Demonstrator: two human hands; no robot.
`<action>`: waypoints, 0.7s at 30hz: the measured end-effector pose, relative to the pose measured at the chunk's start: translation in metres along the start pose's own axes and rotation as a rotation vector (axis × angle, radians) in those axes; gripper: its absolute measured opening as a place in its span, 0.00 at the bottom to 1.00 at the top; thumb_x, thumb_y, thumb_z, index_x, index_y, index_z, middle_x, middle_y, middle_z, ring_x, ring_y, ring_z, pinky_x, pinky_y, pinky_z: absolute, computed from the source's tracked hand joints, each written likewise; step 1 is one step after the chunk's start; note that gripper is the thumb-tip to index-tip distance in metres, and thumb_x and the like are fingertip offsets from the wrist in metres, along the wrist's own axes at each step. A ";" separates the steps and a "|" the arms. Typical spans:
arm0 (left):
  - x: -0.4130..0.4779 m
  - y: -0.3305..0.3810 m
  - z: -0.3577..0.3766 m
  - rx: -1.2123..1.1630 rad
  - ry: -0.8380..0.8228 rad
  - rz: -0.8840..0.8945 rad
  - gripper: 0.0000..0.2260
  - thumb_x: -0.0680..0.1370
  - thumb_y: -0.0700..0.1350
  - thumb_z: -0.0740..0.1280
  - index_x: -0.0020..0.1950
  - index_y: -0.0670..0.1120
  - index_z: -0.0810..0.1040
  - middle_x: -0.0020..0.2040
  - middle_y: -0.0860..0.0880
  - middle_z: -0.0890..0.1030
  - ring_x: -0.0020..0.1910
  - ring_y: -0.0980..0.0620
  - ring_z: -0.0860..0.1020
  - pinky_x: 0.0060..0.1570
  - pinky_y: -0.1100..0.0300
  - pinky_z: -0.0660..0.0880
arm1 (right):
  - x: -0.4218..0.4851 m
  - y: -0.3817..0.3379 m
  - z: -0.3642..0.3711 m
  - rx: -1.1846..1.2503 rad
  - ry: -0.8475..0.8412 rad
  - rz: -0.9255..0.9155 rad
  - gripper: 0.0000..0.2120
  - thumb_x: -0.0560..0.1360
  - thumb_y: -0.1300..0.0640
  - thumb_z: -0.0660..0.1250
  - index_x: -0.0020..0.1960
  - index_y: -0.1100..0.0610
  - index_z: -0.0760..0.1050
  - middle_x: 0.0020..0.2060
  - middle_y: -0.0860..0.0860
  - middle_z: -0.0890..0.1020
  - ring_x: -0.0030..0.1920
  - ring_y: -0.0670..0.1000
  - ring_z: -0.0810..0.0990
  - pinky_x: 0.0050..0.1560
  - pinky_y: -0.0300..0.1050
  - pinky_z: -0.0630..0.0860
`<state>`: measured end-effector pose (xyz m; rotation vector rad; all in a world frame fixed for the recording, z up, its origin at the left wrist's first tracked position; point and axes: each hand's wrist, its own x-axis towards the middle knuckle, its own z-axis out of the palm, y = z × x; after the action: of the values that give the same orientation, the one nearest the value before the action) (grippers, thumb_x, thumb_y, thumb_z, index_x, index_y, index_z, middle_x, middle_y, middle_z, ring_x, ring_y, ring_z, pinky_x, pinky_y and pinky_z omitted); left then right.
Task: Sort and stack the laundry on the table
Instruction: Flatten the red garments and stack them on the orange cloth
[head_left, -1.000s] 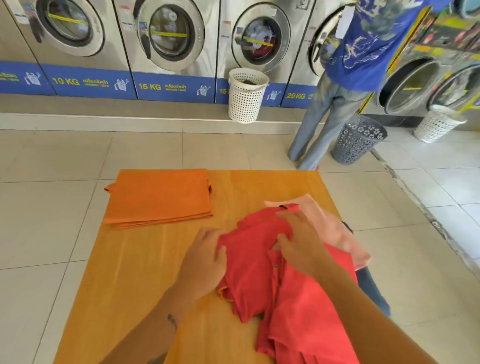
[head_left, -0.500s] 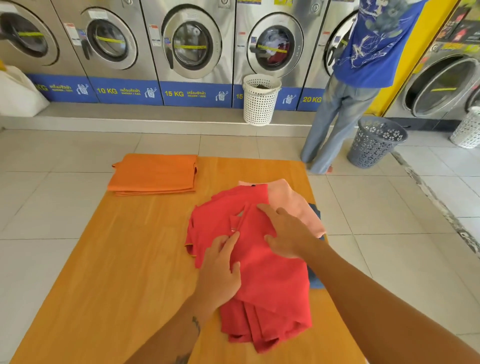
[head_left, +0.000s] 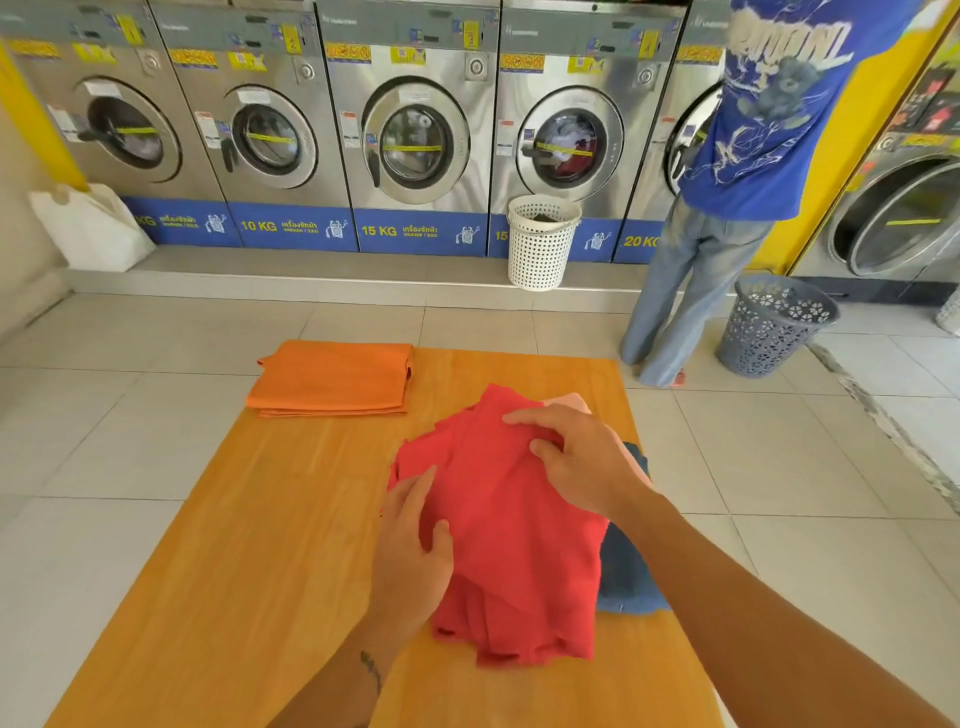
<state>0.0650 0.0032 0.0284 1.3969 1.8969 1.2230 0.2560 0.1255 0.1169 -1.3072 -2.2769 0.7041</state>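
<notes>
A rumpled red garment (head_left: 511, 525) lies on the right half of the wooden table (head_left: 249, 545). My left hand (head_left: 413, 551) grips its left edge, thumb on top. My right hand (head_left: 582, 462) pinches a fold of it near its far end. Under the red cloth a pale pink piece (head_left: 569, 401) peeks out at the far side and a blue denim piece (head_left: 626, 577) shows at the right edge of the table. A folded orange cloth (head_left: 332, 378) rests flat at the table's far left corner.
A person in a blue shirt (head_left: 763, 130) stands at a washer beyond the table's far right corner, beside a grey basket (head_left: 774, 325). A white basket (head_left: 540, 241) and a white bag (head_left: 91, 226) stand against the row of washing machines (head_left: 415, 130). Tiled floor surrounds the table.
My left hand has moved up along the red garment's left edge and closed on it. My right hand has gathered a fold near the far end. The view has tilted upward.
</notes>
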 end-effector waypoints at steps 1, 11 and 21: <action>0.003 0.000 -0.002 -0.002 0.017 -0.003 0.26 0.78 0.42 0.64 0.75 0.59 0.64 0.69 0.57 0.66 0.69 0.57 0.65 0.70 0.56 0.64 | 0.002 0.007 0.000 0.043 0.072 0.031 0.22 0.76 0.56 0.63 0.61 0.30 0.75 0.58 0.41 0.77 0.55 0.41 0.77 0.60 0.41 0.73; -0.005 -0.008 0.019 0.137 -0.259 -0.406 0.33 0.78 0.62 0.60 0.76 0.68 0.43 0.79 0.44 0.48 0.76 0.40 0.54 0.72 0.43 0.59 | -0.038 0.075 0.021 0.220 0.110 0.467 0.23 0.75 0.61 0.65 0.66 0.41 0.75 0.60 0.43 0.72 0.56 0.48 0.73 0.57 0.40 0.67; -0.035 0.032 0.047 0.275 -0.065 -0.382 0.33 0.77 0.62 0.58 0.77 0.66 0.44 0.75 0.45 0.55 0.71 0.41 0.58 0.70 0.46 0.62 | -0.026 0.064 0.020 -0.101 0.127 0.254 0.24 0.74 0.60 0.63 0.66 0.38 0.73 0.56 0.47 0.78 0.59 0.52 0.74 0.51 0.46 0.69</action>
<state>0.1307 -0.0090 0.0296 1.1103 2.2183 0.7485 0.2992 0.1258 0.0588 -1.6601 -2.0918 0.5745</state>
